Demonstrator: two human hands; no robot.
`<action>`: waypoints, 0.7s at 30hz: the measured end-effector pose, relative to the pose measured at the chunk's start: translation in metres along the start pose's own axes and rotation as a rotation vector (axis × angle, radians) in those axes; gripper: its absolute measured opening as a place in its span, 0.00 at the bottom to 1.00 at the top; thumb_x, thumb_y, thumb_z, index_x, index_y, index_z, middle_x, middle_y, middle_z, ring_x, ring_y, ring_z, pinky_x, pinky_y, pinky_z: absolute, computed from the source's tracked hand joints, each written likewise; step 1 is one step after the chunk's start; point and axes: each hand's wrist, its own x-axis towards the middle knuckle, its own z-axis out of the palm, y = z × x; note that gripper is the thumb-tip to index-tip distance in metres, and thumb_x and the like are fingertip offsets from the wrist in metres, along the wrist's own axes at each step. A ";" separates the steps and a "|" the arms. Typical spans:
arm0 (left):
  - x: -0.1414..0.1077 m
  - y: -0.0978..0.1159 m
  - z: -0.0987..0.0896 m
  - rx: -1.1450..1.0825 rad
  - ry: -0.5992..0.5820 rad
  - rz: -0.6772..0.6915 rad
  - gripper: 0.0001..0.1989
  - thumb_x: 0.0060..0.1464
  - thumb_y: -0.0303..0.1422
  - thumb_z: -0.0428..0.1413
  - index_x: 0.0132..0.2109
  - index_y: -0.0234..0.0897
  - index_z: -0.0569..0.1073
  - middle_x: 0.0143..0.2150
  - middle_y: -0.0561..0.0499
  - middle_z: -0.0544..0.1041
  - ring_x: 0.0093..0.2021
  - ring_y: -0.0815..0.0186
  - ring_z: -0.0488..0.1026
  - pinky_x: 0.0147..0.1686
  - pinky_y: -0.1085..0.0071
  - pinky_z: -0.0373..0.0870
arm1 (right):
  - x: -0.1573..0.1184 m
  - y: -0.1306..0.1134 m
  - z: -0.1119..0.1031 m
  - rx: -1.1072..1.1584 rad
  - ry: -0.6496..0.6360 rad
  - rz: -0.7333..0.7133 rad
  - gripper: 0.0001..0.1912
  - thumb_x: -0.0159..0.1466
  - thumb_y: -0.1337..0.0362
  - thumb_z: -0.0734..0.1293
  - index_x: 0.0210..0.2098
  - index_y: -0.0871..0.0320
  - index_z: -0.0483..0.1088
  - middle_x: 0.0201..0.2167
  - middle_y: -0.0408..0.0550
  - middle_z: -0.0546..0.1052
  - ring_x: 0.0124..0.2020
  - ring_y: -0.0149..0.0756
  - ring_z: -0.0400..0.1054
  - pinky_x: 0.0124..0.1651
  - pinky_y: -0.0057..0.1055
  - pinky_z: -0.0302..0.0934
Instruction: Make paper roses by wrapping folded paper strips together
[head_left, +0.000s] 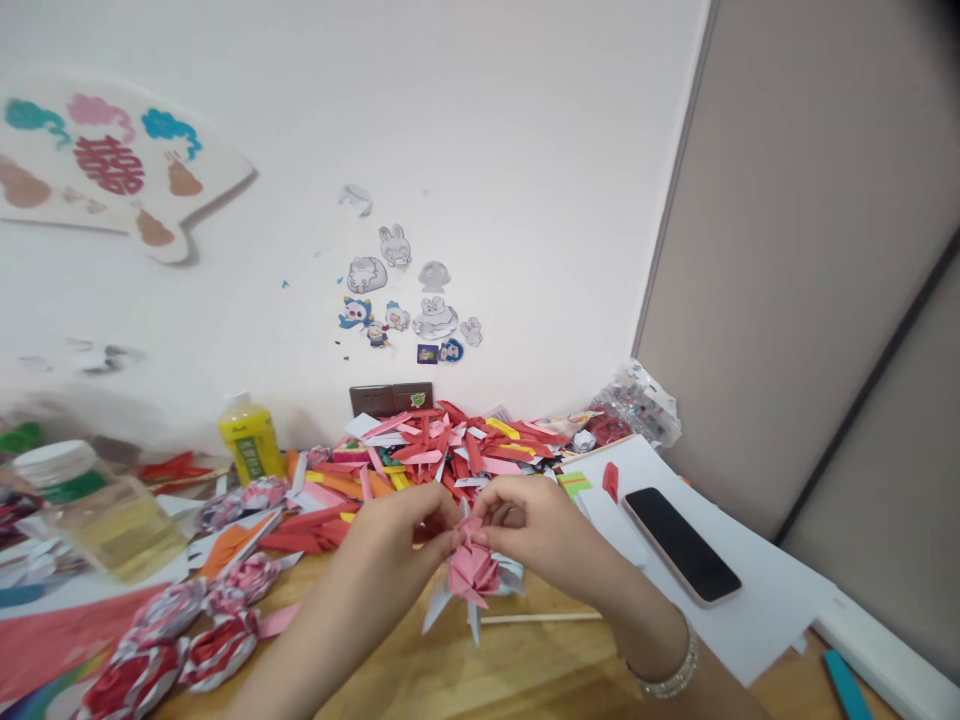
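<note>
A folded pink paper flower (474, 575) with pale, pointed paper leaves is held up over the wooden table. My left hand (409, 535) pinches its upper left edge between thumb and fingertips. From the other side, my right hand (529, 515) pinches the top of the same flower, its fingertips close to those of my left hand. Below the flower, a thin stick (540, 618) lies on the table. Behind my hands spreads a heap of folded red, pink, orange and white paper strips (450, 445).
A black-screened phone (682, 545) rests on white paper (772, 590) at right. Left stand a yellow bottle (251, 440) and a clear jar of pale liquid (112, 520). Red-and-white twisted paper pieces (221, 650) lie in front of them. A wall (540, 200) bounds the table's back.
</note>
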 end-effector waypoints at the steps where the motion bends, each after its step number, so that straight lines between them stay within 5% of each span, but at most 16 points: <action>1: 0.000 0.001 0.001 0.020 -0.002 -0.003 0.06 0.45 0.27 0.53 0.22 0.38 0.68 0.20 0.57 0.71 0.22 0.69 0.66 0.22 0.77 0.59 | 0.000 0.001 0.001 -0.023 0.008 -0.009 0.02 0.55 0.71 0.67 0.28 0.59 0.70 0.23 0.40 0.72 0.26 0.28 0.66 0.28 0.23 0.59; 10: 0.006 -0.018 0.005 0.011 -0.116 -0.039 0.06 0.45 0.27 0.50 0.26 0.36 0.72 0.23 0.54 0.74 0.25 0.67 0.69 0.25 0.75 0.63 | -0.003 0.002 0.010 -0.185 0.122 -0.076 0.07 0.53 0.76 0.65 0.22 0.59 0.68 0.21 0.39 0.70 0.25 0.27 0.63 0.26 0.21 0.54; 17: 0.001 -0.012 0.001 0.115 -0.079 0.064 0.08 0.42 0.24 0.50 0.20 0.37 0.70 0.19 0.56 0.71 0.22 0.70 0.66 0.22 0.78 0.59 | -0.001 0.003 0.007 0.000 -0.020 0.002 0.06 0.53 0.75 0.64 0.26 0.59 0.70 0.23 0.40 0.71 0.26 0.28 0.66 0.29 0.22 0.58; 21: -0.002 -0.014 -0.006 -0.020 -0.156 -0.001 0.06 0.45 0.28 0.52 0.25 0.38 0.73 0.22 0.55 0.74 0.24 0.68 0.70 0.24 0.77 0.64 | -0.005 -0.003 0.008 -0.046 0.001 -0.038 0.08 0.51 0.78 0.62 0.23 0.59 0.68 0.19 0.38 0.68 0.23 0.26 0.62 0.24 0.20 0.53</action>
